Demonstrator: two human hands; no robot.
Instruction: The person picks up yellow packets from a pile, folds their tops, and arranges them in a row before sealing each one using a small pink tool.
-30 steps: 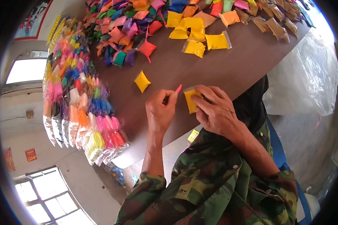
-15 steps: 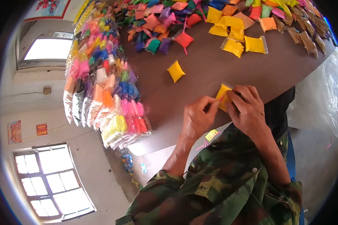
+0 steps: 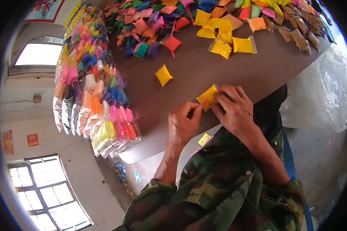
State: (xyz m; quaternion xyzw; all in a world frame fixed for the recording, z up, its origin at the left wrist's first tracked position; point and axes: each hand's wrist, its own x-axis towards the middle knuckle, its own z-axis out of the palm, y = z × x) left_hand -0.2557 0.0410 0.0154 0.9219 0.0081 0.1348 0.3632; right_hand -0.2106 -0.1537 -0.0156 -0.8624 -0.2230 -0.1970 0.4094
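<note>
Gripping a yellow packet with my right hand, fingers closed on it, my left hand pinching a pink stick, brown table beneath.

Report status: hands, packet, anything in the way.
Right hand grips yellow packet on table. Left hand pinches pink stick at packet. Nothing between them.
</note>
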